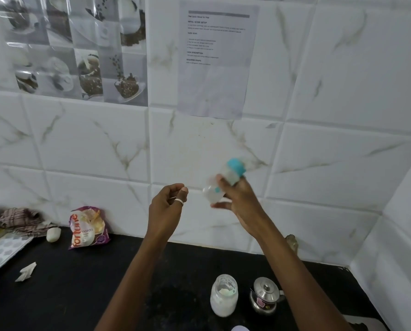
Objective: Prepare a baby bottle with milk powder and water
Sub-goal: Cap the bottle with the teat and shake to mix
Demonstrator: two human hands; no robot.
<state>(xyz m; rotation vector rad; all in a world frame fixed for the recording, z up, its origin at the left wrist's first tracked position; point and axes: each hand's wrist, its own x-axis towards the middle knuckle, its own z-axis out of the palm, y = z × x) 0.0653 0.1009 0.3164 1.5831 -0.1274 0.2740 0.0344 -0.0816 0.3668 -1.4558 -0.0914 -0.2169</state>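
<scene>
My right hand grips a baby bottle with a teal cap, raised in front of the tiled wall and tilted, its cap up to the right. The bottle is motion-blurred and looks milky white inside. My left hand hovers beside it at the left, fingers loosely curled, holding nothing. Below on the black counter stands an open glass jar of white milk powder. A small steel kettle with a lid stands just right of the jar.
A purple flour packet leans on the wall at the left. Beside it lie a white oval object, a tray, crumpled cloth and a paper scrap. A printed sheet hangs on the wall.
</scene>
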